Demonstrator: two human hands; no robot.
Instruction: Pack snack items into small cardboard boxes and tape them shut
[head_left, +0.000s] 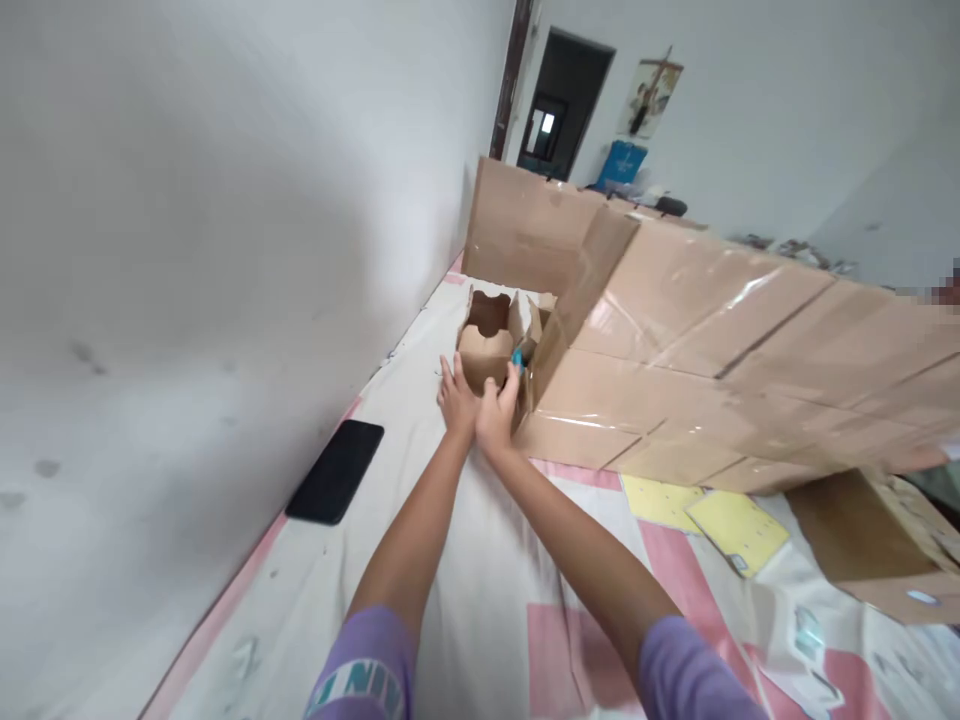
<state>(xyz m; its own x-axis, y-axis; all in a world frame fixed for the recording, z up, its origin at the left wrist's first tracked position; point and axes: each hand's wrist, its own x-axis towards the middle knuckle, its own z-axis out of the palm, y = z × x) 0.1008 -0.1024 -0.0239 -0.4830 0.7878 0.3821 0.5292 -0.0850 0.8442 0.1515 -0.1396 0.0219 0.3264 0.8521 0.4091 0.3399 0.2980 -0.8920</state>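
Observation:
Against the cloth stands a small brown cardboard box (486,372) with curved notches cut in its upper edges. My left hand (456,398) rests at its near left corner, fingers spread. Beside it, wrists nearly touching, my right hand (496,412) lies at the box's near right side with thumb and forefinger apart. A small blue object (517,357) shows just past the right fingertips; its kind is unclear, and I cannot tell whether the fingers touch it. Torn cardboard flaps (525,318) stand right of the small box, next to a large taped cardboard panel (645,370).
A white wall (225,250) runs along the left. A black phone (336,472) lies near it on the pink and white cloth (480,580). Yellow sheets (739,525) and an open cardboard box (870,530) lie at the right. A person's hand (916,458) partly shows at the right edge.

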